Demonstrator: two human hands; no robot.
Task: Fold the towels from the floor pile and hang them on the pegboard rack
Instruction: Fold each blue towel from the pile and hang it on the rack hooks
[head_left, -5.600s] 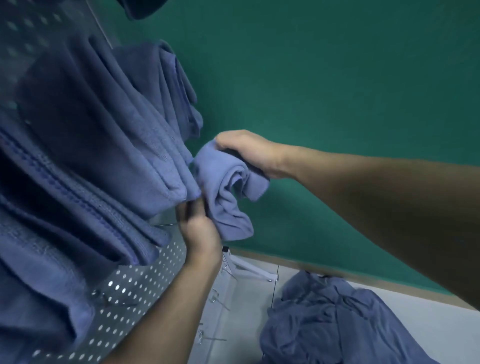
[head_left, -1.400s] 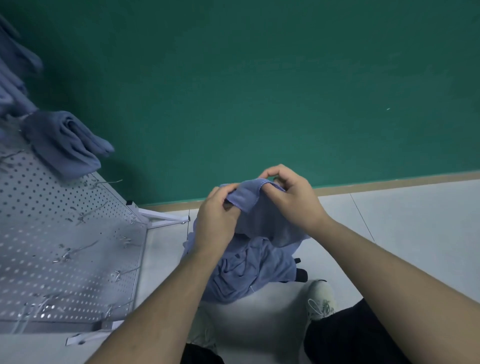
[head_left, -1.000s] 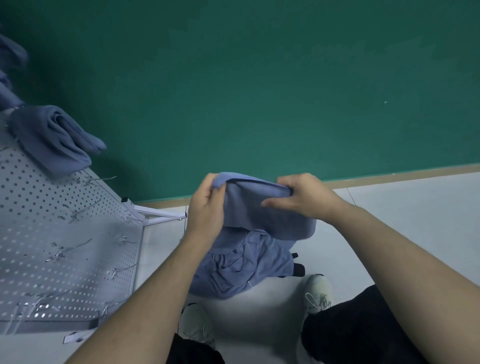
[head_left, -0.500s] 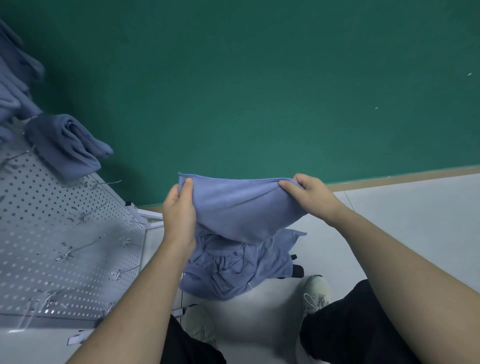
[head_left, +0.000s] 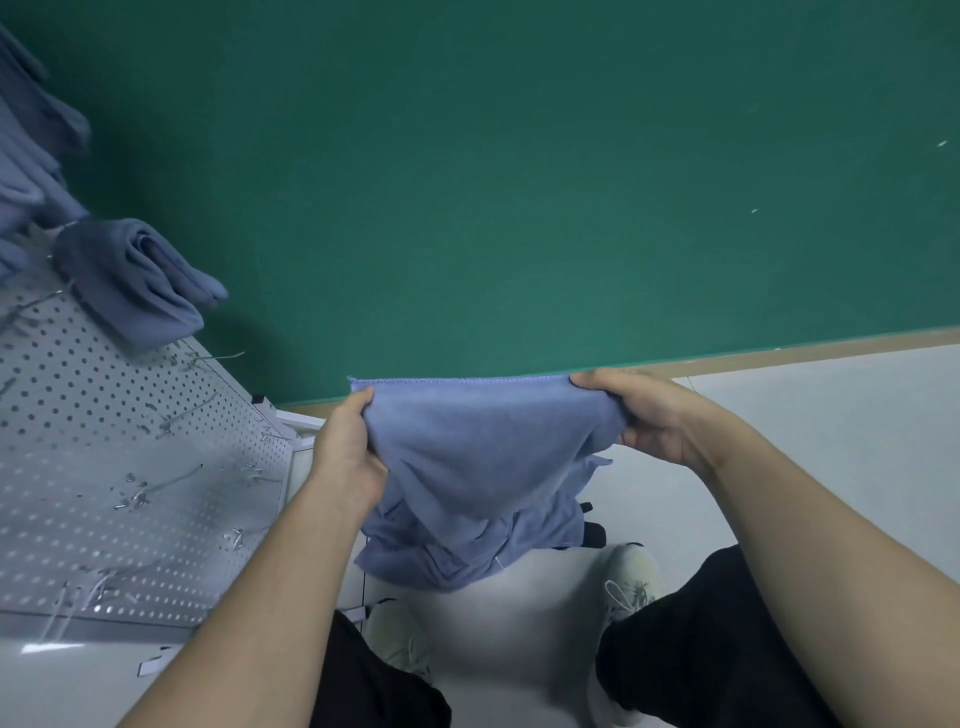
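Above the floor pile (head_left: 467, 551), the left hand (head_left: 345, 452) and right hand (head_left: 649, 415) pinch a towel (head_left: 483, 441) by its top corners, stretched wide. Folding is just starting; next, I'd say, bring the corners together evenly.

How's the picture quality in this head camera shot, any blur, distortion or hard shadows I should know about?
Head view: the wide lens bends the baseboard and tilts the pegboard rack; light is soft and even, with a faint shadow on the floor under the towel pile; the held towel and both hands look sharp, while the hung towels at the left edge are softer.
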